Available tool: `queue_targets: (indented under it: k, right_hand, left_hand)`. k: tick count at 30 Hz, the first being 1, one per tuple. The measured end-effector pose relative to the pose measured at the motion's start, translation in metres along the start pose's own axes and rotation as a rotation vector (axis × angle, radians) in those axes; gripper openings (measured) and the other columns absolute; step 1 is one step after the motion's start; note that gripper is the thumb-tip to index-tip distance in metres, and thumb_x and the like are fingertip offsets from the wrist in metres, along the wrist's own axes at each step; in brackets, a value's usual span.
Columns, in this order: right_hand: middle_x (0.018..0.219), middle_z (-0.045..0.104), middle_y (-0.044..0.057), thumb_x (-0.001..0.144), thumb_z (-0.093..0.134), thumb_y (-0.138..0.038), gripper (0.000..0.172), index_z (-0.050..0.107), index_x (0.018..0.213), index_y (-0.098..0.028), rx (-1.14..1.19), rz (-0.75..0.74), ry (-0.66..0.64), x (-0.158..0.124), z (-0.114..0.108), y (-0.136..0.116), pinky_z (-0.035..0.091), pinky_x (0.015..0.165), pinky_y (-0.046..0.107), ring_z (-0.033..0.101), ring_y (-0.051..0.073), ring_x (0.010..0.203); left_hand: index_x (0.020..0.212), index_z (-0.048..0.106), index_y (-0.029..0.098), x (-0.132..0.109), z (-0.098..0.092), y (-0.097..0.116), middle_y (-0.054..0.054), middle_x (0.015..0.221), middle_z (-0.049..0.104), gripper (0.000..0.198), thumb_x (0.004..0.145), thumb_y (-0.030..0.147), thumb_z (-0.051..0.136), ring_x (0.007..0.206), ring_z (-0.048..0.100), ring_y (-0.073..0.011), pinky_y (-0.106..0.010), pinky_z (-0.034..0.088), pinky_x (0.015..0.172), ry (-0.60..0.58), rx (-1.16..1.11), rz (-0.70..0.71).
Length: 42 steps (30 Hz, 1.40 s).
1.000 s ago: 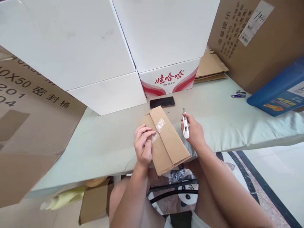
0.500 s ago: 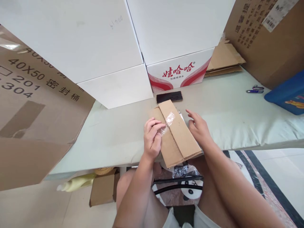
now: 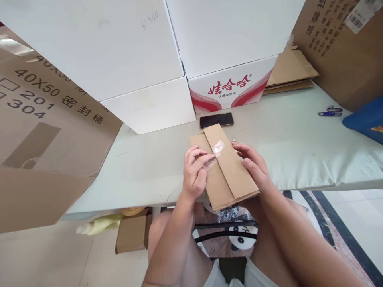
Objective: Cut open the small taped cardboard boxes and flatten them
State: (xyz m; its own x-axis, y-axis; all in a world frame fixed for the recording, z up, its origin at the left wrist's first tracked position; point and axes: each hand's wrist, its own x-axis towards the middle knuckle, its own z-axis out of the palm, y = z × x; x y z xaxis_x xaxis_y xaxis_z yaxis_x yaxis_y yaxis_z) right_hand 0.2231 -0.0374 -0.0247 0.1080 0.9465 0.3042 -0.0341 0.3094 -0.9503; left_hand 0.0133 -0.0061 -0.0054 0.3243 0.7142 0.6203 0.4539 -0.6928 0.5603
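Observation:
A flat brown cardboard box (image 3: 239,171) lies at a slant over the table's front edge, its flaps meeting along a lengthwise seam. A strip of clear tape (image 3: 218,147) crosses that seam. My left hand (image 3: 195,171) is at the box's left side, index finger reaching over the top to the seam, the tape's lower end between finger and thumb. At the right edge of the box is my right hand (image 3: 253,163), fingers bent against the side and thumb near the top. Its fingertips are partly hidden.
Behind the box lies a black phone (image 3: 216,120). White cartons (image 3: 149,105) stand at the back, a large brown carton (image 3: 44,147) at left. Farther right are folded cardboard (image 3: 291,69), small purple-blue items (image 3: 329,114) and a blue container (image 3: 366,121).
My right hand has moved in against the box's right edge, and its fingers have bent. My left hand stays at the tape. The view has shifted slightly.

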Motion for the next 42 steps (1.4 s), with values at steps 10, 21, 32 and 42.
queue_targets:
  k: [10,21,32,42]
  right_hand:
    - [0.138,0.065,0.003,0.093,0.059,-0.053,0.036,0.067,0.122,-0.034,0.088,0.042,0.015,-0.002,0.004,-0.003,0.048,0.108,0.046,0.060,0.029,0.128]
    - [0.143,0.062,0.006,0.090,0.053,-0.063,0.047,0.062,0.124,-0.031,-0.007,0.098,0.019,-0.002,0.007,-0.004,0.049,0.107,0.045,0.058,0.032,0.131]
    - [0.139,0.064,0.005,0.094,0.054,-0.057,0.039,0.063,0.124,-0.032,0.025,0.017,-0.010,-0.001,0.007,-0.003,0.048,0.109,0.045,0.058,0.030,0.132]
    - [0.140,0.060,0.005,0.095,0.050,-0.059,0.041,0.059,0.127,-0.033,0.005,0.044,-0.014,-0.003,0.010,0.000,0.047,0.111,0.046,0.055,0.030,0.133]
  left_hand:
    - [0.105,0.074,0.024,0.003,-0.001,0.006,-0.008,0.114,0.063,0.037,0.094,0.014,0.040,0.129,0.049,-0.0256,-0.048,0.041,0.117,-0.054,0.034,-0.032]
    - [0.146,0.059,0.027,0.000,0.001,0.000,-0.008,0.119,0.058,0.053,0.099,0.019,0.035,0.126,0.050,-0.0243,-0.048,0.037,0.120,-0.036,0.002,0.050]
    - [0.126,0.071,0.021,0.004,-0.008,0.005,-0.012,0.119,0.056,0.044,0.099,0.024,0.036,0.130,0.044,-0.0286,-0.052,0.036,0.120,-0.129,0.070,0.066]
    - [0.113,0.075,0.022,0.012,-0.020,0.022,-0.015,0.122,0.051,0.040,0.093,0.031,0.042,0.130,0.040,-0.0339,-0.064,0.026,0.122,-0.326,0.101,0.113]
